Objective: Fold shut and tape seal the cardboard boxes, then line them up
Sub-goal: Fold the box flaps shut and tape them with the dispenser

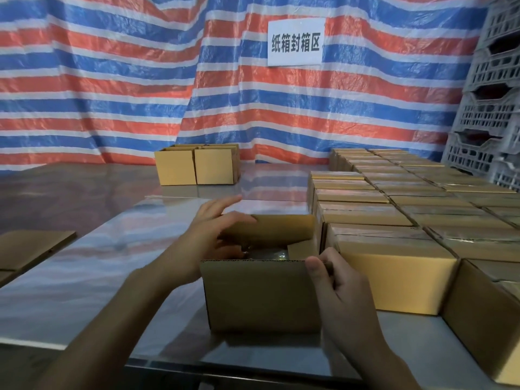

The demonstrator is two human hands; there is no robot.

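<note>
An open brown cardboard box (260, 298) stands on the shiny metal table (98, 277) right in front of me. My left hand (216, 235) reaches over its left side and holds the far flap (278, 229), thumb on the flap's top edge, other fingers stretched out beyond it. My right hand (334, 282) pinches the near flap at its right corner, thumb on the outside. Something dark lies inside the box, mostly hidden.
Several sealed boxes (394, 220) fill the right side of the table in rows. Two unsealed boxes (197, 166) stand at the back centre. Flat cardboard (31, 246) lies at the left. Grey plastic crates (489, 108) are stacked at the far right before a striped tarp.
</note>
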